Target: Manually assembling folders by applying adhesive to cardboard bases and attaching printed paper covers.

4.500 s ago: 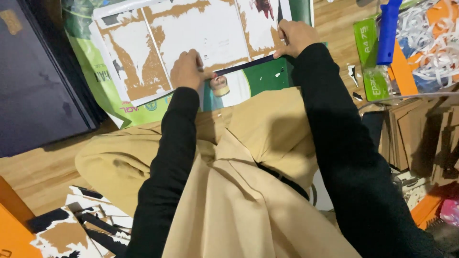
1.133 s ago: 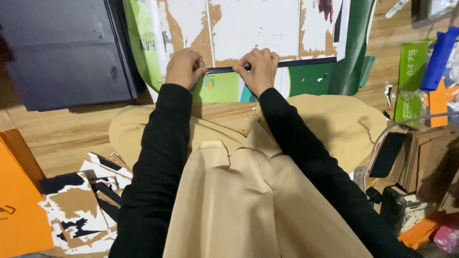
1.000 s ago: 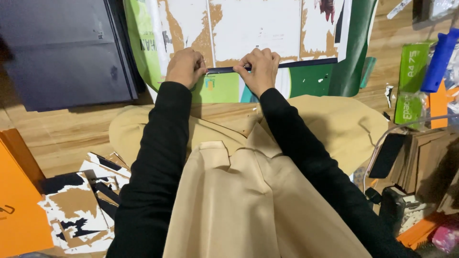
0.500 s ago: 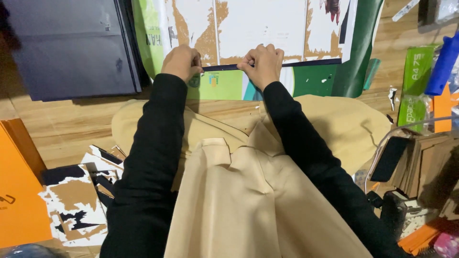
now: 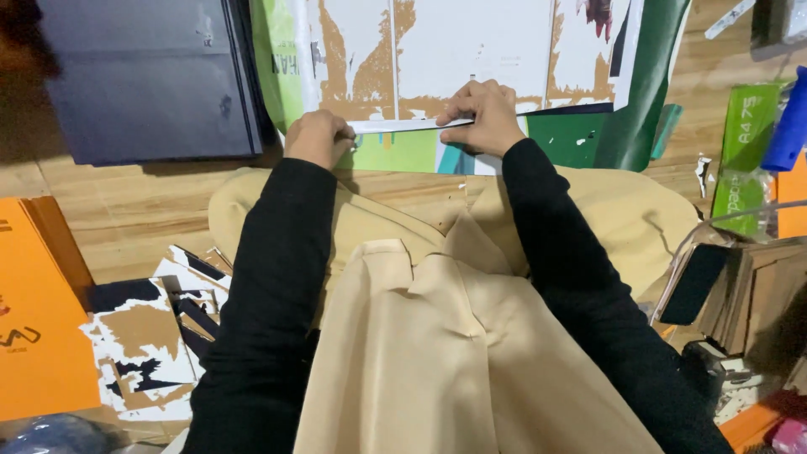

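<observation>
sleeves: black, long, snug to the wrists | coat: tan, notched lapels, open front | trousers: tan | left hand (image 5: pixel 318 139), right hand (image 5: pixel 481 118): bare, no gloves

dark panels (image 5: pixel 151 80) block L, boxes (image 5: pixel 748 294) crowd R, wood floor (image 5: pixel 143 210) free btwn

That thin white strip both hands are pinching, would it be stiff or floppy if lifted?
The white strip is probably floppy: it looks long, narrow and paper-thin. It is likely very light, and may tear easily, since the sheet behind it shows ragged torn patches. The left hand and right hand pinch it.
</observation>
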